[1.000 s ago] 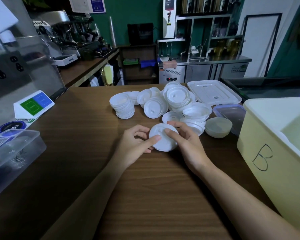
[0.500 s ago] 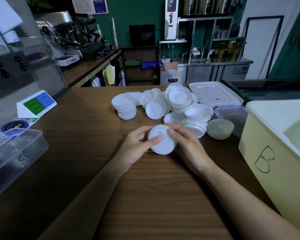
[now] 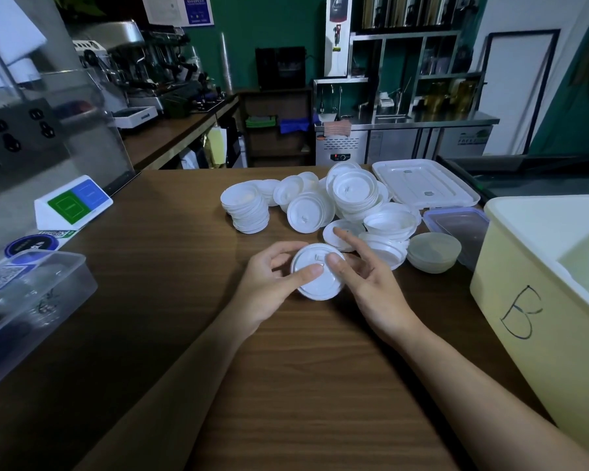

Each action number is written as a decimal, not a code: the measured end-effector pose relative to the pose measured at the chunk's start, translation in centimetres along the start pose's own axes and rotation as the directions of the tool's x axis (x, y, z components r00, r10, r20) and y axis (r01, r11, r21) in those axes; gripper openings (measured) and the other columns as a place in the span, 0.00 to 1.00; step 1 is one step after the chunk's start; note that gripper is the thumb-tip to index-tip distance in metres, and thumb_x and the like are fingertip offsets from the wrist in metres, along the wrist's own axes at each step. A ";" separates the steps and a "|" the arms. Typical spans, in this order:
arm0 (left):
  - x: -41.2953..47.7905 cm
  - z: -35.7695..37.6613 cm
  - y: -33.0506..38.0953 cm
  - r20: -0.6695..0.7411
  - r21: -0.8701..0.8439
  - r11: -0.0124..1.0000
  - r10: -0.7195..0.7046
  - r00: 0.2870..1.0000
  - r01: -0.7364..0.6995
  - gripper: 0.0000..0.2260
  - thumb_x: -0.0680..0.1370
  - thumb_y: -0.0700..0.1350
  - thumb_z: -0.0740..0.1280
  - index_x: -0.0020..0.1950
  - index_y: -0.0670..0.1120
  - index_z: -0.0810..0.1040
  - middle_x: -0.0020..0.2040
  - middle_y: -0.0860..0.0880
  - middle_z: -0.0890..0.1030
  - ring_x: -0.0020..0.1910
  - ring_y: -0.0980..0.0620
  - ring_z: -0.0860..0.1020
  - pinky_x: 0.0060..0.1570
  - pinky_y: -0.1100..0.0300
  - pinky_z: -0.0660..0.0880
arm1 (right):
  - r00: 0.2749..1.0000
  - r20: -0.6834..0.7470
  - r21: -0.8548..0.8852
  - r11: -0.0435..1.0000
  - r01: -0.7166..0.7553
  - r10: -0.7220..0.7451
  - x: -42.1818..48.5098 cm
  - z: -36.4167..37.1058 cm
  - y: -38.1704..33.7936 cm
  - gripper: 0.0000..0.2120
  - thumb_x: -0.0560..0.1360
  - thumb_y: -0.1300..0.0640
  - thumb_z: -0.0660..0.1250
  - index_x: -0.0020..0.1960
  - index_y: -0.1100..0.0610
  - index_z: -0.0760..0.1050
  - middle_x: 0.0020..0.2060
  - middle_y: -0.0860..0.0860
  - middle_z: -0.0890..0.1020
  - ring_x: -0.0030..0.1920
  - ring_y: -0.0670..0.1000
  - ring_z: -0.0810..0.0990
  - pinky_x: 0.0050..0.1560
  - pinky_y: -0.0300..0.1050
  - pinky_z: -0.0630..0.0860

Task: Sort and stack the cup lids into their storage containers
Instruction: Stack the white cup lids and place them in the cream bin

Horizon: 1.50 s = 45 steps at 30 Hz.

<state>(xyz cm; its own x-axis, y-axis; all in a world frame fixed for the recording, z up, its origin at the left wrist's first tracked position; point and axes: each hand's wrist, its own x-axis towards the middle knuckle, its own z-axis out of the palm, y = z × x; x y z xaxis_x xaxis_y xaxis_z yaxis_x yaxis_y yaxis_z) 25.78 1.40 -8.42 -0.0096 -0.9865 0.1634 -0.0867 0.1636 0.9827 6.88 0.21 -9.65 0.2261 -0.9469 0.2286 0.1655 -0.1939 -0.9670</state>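
A small stack of white cup lids (image 3: 315, 282) sits between my hands above the wooden table (image 3: 286, 385). My left hand (image 3: 269, 287) grips it, thumb across the top and fingers curled round its left rim. My right hand (image 3: 364, 283) touches the right rim with its thumb, while its index finger points straight out toward the pile. Behind lies a heap of white lids (image 3: 351, 195), with a neat stack (image 3: 247, 212) at its left. A pale yellow bin marked "B" (image 3: 538, 300) stands at the right.
A flat white container lid (image 3: 422, 181) and a clear box with a purple rim (image 3: 459, 229) lie behind the bin. A translucent bowl (image 3: 432, 251) sits beside the lids. A clear plastic tub (image 3: 24, 300) stands at the left edge, a card stand (image 3: 72, 202) behind it.
The lid stack stays between my hands. My right hand's fingers have lifted off the stack and straightened, the index finger now pointing toward the pile. The left hand keeps its grip.
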 end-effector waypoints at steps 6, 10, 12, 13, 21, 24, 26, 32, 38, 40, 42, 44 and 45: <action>0.3 -0.7 -0.3 0.036 -0.025 0.999 -0.019 0.999 0.020 0.23 0.72 0.52 0.80 0.65 0.52 0.82 0.62 0.50 0.85 0.64 0.47 0.82 0.66 0.39 0.78 | 0.999 -0.030 -0.024 1.000 -0.013 0.012 0.1 -0.1 0.0 0.22 0.77 0.56 0.76 0.70 0.52 0.79 0.59 0.48 0.87 0.61 0.47 0.84 0.62 0.47 0.79; 0.3 -0.9 -0.4 0.064 0.009 1.000 0.011 0.998 -0.012 0.22 0.74 0.44 0.79 0.68 0.49 0.81 0.62 0.49 0.85 0.62 0.48 0.84 0.64 0.43 0.80 | 0.998 -0.051 -0.046 0.999 -0.027 0.024 0.3 -0.5 0.4 0.21 0.77 0.60 0.76 0.70 0.53 0.79 0.59 0.51 0.87 0.62 0.51 0.85 0.67 0.53 0.79; 0.3 -0.6 -0.5 0.058 0.027 0.999 0.032 0.998 -0.034 0.22 0.74 0.43 0.78 0.67 0.48 0.81 0.61 0.49 0.86 0.61 0.48 0.84 0.62 0.48 0.81 | 0.998 -0.050 -0.047 0.998 -0.035 0.033 0.3 -0.5 0.3 0.22 0.78 0.60 0.76 0.70 0.53 0.79 0.59 0.51 0.87 0.62 0.51 0.85 0.67 0.53 0.80; 0.3 -0.6 -0.6 0.057 0.029 0.999 0.038 0.998 -0.040 0.22 0.74 0.44 0.78 0.67 0.49 0.81 0.60 0.49 0.86 0.61 0.48 0.84 0.61 0.50 0.82 | 0.998 -0.052 -0.040 0.998 -0.039 0.037 0.3 -0.4 0.3 0.21 0.78 0.60 0.76 0.70 0.54 0.79 0.58 0.51 0.87 0.61 0.51 0.85 0.66 0.53 0.80; 1.6 -2.6 -1.7 -0.096 0.654 0.715 0.402 0.910 -0.247 0.19 0.81 0.55 0.69 0.69 0.50 0.79 0.66 0.54 0.79 0.65 0.58 0.77 0.67 0.62 0.71 | 0.995 -0.088 -0.012 0.999 -0.042 0.040 0.4 -0.2 0.3 0.20 0.76 0.59 0.78 0.67 0.53 0.80 0.57 0.47 0.88 0.60 0.47 0.85 0.64 0.44 0.79; 2.9 -3.4 -2.2 -0.132 0.734 0.623 0.523 0.842 -0.271 0.15 0.83 0.45 0.69 0.69 0.43 0.79 0.67 0.48 0.78 0.65 0.58 0.74 0.67 0.73 0.64 | 0.995 -0.093 -0.037 0.999 -0.033 0.030 0.5 -0.3 0.6 0.20 0.75 0.58 0.79 0.65 0.51 0.81 0.57 0.47 0.87 0.60 0.48 0.85 0.66 0.47 0.79; 4.2 -4.0 -3.0 -0.132 0.784 0.563 0.563 0.816 -0.262 0.16 0.83 0.43 0.68 0.70 0.42 0.77 0.68 0.46 0.77 0.66 0.53 0.75 0.68 0.67 0.67 | 0.995 -0.101 -0.033 0.999 -0.029 0.026 0.6 -0.4 0.8 0.20 0.75 0.57 0.79 0.65 0.50 0.81 0.57 0.48 0.87 0.61 0.49 0.85 0.67 0.49 0.79; 8.6 -5.9 -3.9 -0.152 0.883 0.447 0.560 0.815 -0.142 0.22 0.82 0.40 0.66 0.76 0.41 0.71 0.76 0.42 0.72 0.76 0.42 0.69 0.74 0.47 0.67 | 0.994 -0.109 -0.035 0.999 -0.028 0.024 0.7 -0.5 0.9 0.19 0.75 0.57 0.79 0.64 0.49 0.81 0.56 0.47 0.87 0.60 0.48 0.85 0.66 0.48 0.80; 11.4 -7.0 -4.7 -0.170 0.914 0.399 0.540 0.824 -0.073 0.18 0.82 0.38 0.65 0.73 0.40 0.75 0.67 0.40 0.79 0.68 0.38 0.75 0.70 0.43 0.70 | 0.995 -0.097 -0.039 0.999 -0.027 0.023 0.8 -0.6 1.2 0.19 0.75 0.57 0.79 0.64 0.49 0.81 0.56 0.47 0.87 0.60 0.48 0.85 0.63 0.45 0.80; 11.5 -7.0 -4.6 -0.172 0.922 0.380 0.579 0.797 -0.077 0.15 0.81 0.37 0.66 0.68 0.40 0.79 0.62 0.41 0.82 0.61 0.38 0.78 0.66 0.41 0.74 | 0.995 -0.095 -0.040 0.999 -0.024 0.020 0.8 -0.7 1.3 0.19 0.75 0.57 0.79 0.64 0.49 0.81 0.55 0.47 0.87 0.60 0.49 0.85 0.64 0.46 0.80; 11.1 -6.8 -4.4 -0.154 0.926 0.362 0.613 0.775 -0.103 0.13 0.81 0.36 0.66 0.65 0.40 0.82 0.57 0.41 0.83 0.55 0.39 0.80 0.58 0.42 0.78 | 0.995 -0.094 -0.037 0.999 -0.025 0.021 0.8 -0.8 1.3 0.19 0.75 0.56 0.79 0.64 0.49 0.81 0.56 0.47 0.87 0.60 0.49 0.85 0.64 0.48 0.80; 10.3 -6.4 -4.1 -0.123 0.929 0.344 0.633 0.764 -0.135 0.12 0.80 0.34 0.67 0.62 0.40 0.83 0.54 0.42 0.84 0.51 0.39 0.81 0.50 0.46 0.79 | 0.995 -0.093 -0.038 0.999 -0.025 0.021 0.7 -0.8 1.2 0.19 0.75 0.56 0.79 0.64 0.49 0.81 0.56 0.48 0.87 0.60 0.50 0.85 0.65 0.49 0.80; 9.9 -6.3 -4.0 -0.107 0.930 0.335 0.640 0.761 -0.150 0.12 0.79 0.34 0.68 0.61 0.40 0.84 0.53 0.43 0.85 0.51 0.40 0.81 0.49 0.47 0.79 | 0.995 -0.094 -0.038 0.999 -0.025 0.021 0.7 -0.8 1.2 0.19 0.75 0.56 0.79 0.64 0.49 0.81 0.56 0.48 0.87 0.60 0.50 0.85 0.65 0.50 0.80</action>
<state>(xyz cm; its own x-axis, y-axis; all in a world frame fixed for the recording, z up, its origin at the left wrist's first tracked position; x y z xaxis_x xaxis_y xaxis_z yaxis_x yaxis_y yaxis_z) 32.29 -8.95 -10.21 0.0442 -0.6451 0.7628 -0.9543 0.1985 0.2232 6.51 -0.87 -10.74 0.1383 -0.9708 0.1963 0.1231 -0.1798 -0.9760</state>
